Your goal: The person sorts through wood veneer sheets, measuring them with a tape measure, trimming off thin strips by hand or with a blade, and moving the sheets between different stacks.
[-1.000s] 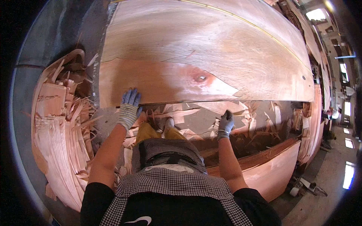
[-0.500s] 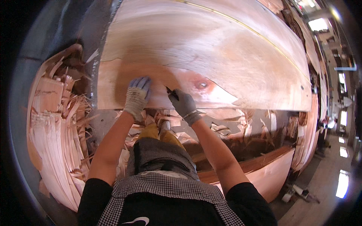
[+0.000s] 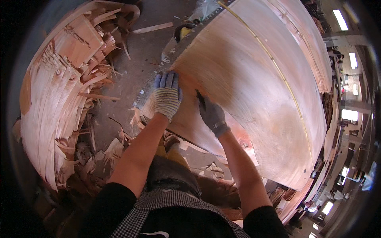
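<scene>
A wide sheet of wood veneer lies in front of me, with a redder, knotty piece of veneer along its near side. My left hand, in a striped knit glove with blue-grey fingers, rests with fingers stretched out on the reddish piece near the sheet's left end. My right hand, in a grey glove, is closed round a dark, pointed knife. Its tip is close to the veneer surface, right of my left hand; whether it touches is unclear. A thin yellow strip runs lengthwise across the sheet.
A tall pile of torn veneer strips stands at the left. Scraps litter the floor by my feet. Past the sheet's left end lie a long wood sliver, a yellow-and-black object and clear plastic.
My view has turned left, so the sheet now lies slanted. Both hands are nearer the sheet's left end, the knife still in my right hand and the left still flat.
</scene>
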Available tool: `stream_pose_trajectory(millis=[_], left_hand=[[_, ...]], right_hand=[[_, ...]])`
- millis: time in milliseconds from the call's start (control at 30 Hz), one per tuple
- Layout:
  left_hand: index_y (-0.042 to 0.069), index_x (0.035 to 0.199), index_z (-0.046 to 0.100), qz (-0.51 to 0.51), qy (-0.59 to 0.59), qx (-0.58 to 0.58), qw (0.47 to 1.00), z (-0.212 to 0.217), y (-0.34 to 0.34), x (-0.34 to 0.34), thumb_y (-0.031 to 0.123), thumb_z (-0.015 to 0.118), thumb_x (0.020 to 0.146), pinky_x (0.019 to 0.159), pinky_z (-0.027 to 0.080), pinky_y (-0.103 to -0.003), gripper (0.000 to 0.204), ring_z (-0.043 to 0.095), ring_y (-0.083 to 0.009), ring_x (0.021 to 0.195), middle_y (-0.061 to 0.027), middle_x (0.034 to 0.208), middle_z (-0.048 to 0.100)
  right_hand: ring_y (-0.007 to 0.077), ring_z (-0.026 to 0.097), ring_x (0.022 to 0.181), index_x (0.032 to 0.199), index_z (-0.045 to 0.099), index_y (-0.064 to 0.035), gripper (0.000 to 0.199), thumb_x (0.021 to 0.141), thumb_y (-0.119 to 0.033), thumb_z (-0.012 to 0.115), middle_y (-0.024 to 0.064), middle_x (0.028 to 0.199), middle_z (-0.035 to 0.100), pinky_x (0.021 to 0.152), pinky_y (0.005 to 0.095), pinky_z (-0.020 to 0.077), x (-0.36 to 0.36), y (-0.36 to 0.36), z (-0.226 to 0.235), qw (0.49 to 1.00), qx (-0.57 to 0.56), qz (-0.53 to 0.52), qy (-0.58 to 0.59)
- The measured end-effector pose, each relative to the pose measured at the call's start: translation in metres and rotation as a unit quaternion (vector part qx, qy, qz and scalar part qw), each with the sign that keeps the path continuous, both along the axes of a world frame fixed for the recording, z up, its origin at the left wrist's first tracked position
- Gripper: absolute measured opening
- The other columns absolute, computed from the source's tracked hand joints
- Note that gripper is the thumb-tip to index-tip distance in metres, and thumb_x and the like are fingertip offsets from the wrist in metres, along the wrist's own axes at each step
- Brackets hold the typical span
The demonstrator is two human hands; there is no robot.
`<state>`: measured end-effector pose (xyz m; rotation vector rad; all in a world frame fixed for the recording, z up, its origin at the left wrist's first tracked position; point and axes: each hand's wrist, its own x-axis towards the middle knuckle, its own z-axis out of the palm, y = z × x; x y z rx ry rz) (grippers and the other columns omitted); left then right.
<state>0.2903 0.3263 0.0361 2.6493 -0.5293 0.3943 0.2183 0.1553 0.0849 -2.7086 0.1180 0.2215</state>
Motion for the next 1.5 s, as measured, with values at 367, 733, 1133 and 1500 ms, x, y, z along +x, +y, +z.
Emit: stream_pose_trajectory(millis=[367, 733, 1133, 1500], left_hand=[[-0.001, 0.122, 0.046, 0.062, 0.056, 0.019, 0.996, 0.005, -0.005, 0.009, 0.027, 0.059, 0.070, 0.104, 0.019, -0.054, 0.060, 0.035, -0.0315, 0.121, -0.0163, 0.125, 0.043], [0.004, 0.125, 0.044, 0.039, 0.080, -0.014, 0.996, -0.022, -0.024, -0.022, 0.026, 0.053, 0.079, 0.104, 0.024, -0.048, 0.052, 0.039, -0.0285, 0.119, -0.0121, 0.124, 0.046], [0.001, 0.129, 0.039, -0.170, 0.020, -0.004, 0.985, -0.016, -0.150, -0.171, 0.022, 0.057, 0.076, 0.106, 0.023, -0.046, 0.059, 0.038, -0.0328, 0.121, -0.0169, 0.131, 0.042], [0.001, 0.131, 0.034, -0.188, -0.035, 0.047, 0.980, -0.010, -0.160, -0.173, 0.021, 0.050, 0.082, 0.107, 0.021, -0.047, 0.056, 0.033, -0.0350, 0.125, -0.0194, 0.134, 0.036]], right_hand=[[0.0349, 0.057, 0.101, 0.117, 0.053, -0.0155, 0.036, 0.092, -0.034, 0.034, 0.0188, 0.108, 0.060, 0.086, 0.0444, 0.0443, 0.099, 0.048, -0.014, 0.982, -0.079, 0.085, 0.152], [0.0280, 0.058, 0.095, 0.119, 0.053, -0.0102, 0.030, 0.090, -0.014, 0.044, 0.0118, 0.109, 0.058, 0.081, 0.0324, 0.0468, -0.124, -0.122, -0.021, 0.930, -0.259, 0.210, -0.155], [0.0333, 0.062, 0.060, 0.110, 0.047, -0.0088, 0.024, 0.089, -0.018, 0.039, 0.0160, 0.074, 0.064, 0.048, 0.0452, 0.0471, -0.192, -0.172, -0.066, 0.992, -0.065, 0.057, -0.096], [0.0309, 0.064, 0.072, 0.115, 0.049, -0.0014, 0.033, 0.092, -0.023, 0.039, 0.0179, 0.082, 0.064, 0.059, 0.0438, 0.0501, -0.495, -0.246, -0.065, 0.897, -0.166, -0.154, 0.380]])
